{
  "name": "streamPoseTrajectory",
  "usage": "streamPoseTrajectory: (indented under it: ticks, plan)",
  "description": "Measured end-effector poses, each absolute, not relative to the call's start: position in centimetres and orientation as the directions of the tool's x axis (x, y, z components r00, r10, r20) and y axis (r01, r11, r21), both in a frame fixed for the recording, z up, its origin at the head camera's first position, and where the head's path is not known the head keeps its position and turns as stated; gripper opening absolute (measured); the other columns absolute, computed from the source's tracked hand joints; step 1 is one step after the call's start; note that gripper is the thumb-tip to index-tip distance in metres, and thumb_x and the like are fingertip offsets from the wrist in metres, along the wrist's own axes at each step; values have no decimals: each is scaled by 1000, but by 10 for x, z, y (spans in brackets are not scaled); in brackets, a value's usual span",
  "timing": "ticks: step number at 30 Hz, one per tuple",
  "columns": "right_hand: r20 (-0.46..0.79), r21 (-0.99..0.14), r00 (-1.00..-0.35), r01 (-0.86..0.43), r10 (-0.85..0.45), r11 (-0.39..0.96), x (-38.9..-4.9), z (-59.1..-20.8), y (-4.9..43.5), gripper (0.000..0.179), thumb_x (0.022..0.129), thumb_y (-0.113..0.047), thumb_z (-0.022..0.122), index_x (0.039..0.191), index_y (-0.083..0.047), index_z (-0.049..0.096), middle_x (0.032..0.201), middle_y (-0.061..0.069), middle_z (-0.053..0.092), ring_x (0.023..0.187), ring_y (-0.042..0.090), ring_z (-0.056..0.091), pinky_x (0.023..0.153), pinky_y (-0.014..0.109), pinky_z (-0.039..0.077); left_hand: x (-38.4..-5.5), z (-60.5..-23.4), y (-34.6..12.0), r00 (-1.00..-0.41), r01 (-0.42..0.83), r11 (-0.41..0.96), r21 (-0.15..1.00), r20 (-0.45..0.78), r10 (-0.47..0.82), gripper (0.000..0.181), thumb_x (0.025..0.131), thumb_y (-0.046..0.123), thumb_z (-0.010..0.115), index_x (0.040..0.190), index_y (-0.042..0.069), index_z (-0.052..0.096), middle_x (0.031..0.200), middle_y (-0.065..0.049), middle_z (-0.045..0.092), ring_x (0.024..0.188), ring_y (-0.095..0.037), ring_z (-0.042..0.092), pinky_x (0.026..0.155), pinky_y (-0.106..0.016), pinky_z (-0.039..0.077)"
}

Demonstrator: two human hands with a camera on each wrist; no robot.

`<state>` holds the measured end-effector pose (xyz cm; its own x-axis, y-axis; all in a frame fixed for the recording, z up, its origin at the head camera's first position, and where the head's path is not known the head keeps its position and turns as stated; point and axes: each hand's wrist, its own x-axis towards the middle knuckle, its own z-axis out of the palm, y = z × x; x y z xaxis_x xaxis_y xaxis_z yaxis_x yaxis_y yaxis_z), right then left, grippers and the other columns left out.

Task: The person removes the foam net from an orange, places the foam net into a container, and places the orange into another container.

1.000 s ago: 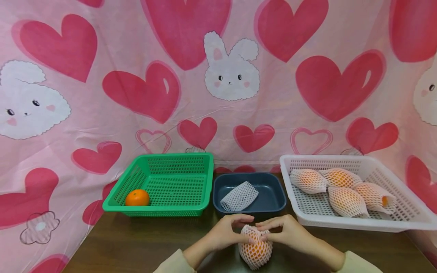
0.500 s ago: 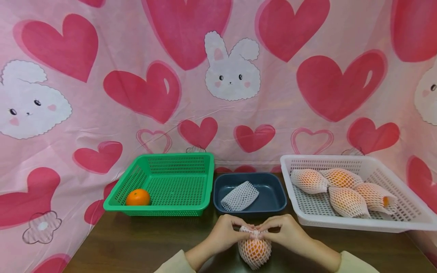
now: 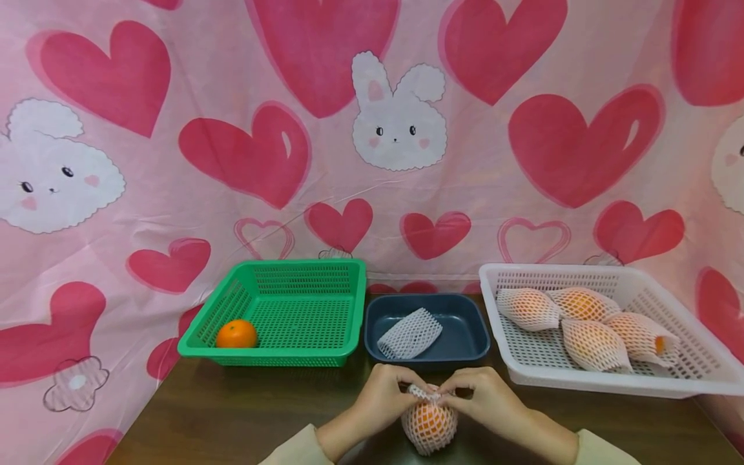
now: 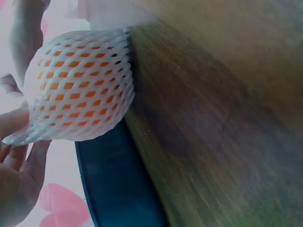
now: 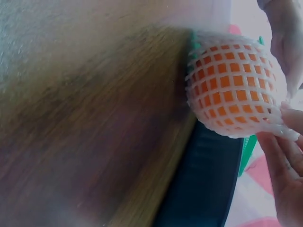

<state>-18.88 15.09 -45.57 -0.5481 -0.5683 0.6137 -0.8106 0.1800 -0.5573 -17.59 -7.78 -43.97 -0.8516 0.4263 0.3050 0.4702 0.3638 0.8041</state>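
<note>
An orange in a white foam net sleeve [image 3: 430, 427] stands on the table close to me. My left hand [image 3: 385, 399] pinches the left side of the sleeve's gathered top between thumb and fingers. On the other side, my right hand [image 3: 487, 397] pinches the same top edge, its fingertips close to the left ones. Orange skin shows through the stretched mesh [image 4: 80, 87] in the left wrist view, and the mesh covers the fruit's round end. The right wrist view has the netted orange [image 5: 234, 90] with fingers at its narrowed end.
Behind the hands, a dark blue tray [image 3: 465, 359] holds a flat foam net sleeve [image 3: 409, 334]. A green basket [image 3: 270, 353] at left holds one bare orange [image 3: 236, 334]. The white basket [image 3: 587, 381] at right contains several netted oranges [image 3: 594, 345].
Both hands have pinched the sleeve's top edge together over the orange, fingertips lower and closer than before. The wrapped orange has shifted slightly left.
</note>
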Motion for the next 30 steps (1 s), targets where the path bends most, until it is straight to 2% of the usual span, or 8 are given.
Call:
streamPoseTrajectory:
  ticks: [4, 7, 10, 13, 17, 23, 27, 30]
  plan:
    - [497, -647, -620, -731, -607, 218, -191, -456, 156, 31, 85, -13, 84, 114, -6, 75, 103, -1, 74, 91, 7, 67, 72, 26, 57, -178, -440, -78, -853, 443, 329, 834, 279, 441, 9, 84, 4, 84, 90, 9, 83, 87, 7, 77, 83, 3, 66, 72, -17, 53]
    - [416, -670, -631, -699, -655, 248, -192, -457, 161, 46, 85, -20, 85, 125, -2, 71, 116, 5, 70, 104, 10, 65, 82, 27, 56, -180, -441, -79, -852, 422, 313, 851, 255, 457, 14, 83, 10, 86, 97, 11, 82, 95, 7, 77, 92, -1, 67, 77, -20, 54]
    - [368, -668, -628, -692, -686, 274, -193, -459, 164, 48, 86, -26, 84, 126, -3, 72, 123, 8, 70, 113, 12, 64, 88, 27, 54, -181, -440, -81, -854, 396, 320, 861, 217, 472, 29, 82, 16, 88, 108, 11, 79, 107, 5, 75, 101, -8, 67, 81, -23, 54]
    - [342, -708, -643, -656, -685, 261, -195, -460, 166, 39, 88, -24, 81, 120, -2, 75, 120, 12, 73, 112, 13, 66, 86, 26, 55, -183, -438, -83, -859, 347, 348, 871, 146, 492, 41, 80, 19, 90, 118, 11, 76, 115, 5, 72, 106, -11, 66, 81, -25, 56]
    - [339, -765, -677, -603, -653, 228, -196, -461, 167, 26, 88, -17, 82, 108, -1, 79, 112, 12, 75, 105, 11, 69, 82, 24, 55, -183, -439, -84, -863, 334, 382, 862, 117, 491, 34, 79, 20, 91, 110, 10, 79, 108, 8, 74, 100, -4, 66, 82, -25, 55]
    - [419, -746, -678, -636, -604, 198, -191, -459, 161, 21, 85, -13, 83, 101, 0, 81, 101, 10, 77, 94, 11, 72, 74, 25, 58, -182, -440, -83, -874, 365, 366, 856, 180, 451, 10, 79, 11, 89, 87, 9, 82, 83, 12, 74, 79, 3, 65, 70, -18, 53]
    - [491, -683, -645, -702, -586, 201, -188, -458, 157, 16, 82, -9, 85, 95, 0, 82, 92, 7, 78, 86, 9, 73, 68, 21, 58, -182, -440, -83, -868, 402, 375, 836, 216, 448, 8, 80, 5, 87, 83, 9, 81, 78, 12, 73, 75, 4, 63, 66, -17, 52]
    - [564, -601, -587, -774, -581, 200, -187, -458, 155, 13, 80, -3, 85, 93, -1, 82, 87, 5, 78, 81, 7, 72, 65, 17, 56, -181, -438, -82, -865, 421, 384, 822, 236, 444, 9, 80, 3, 87, 81, 9, 81, 77, 12, 73, 73, 4, 63, 65, -17, 52]
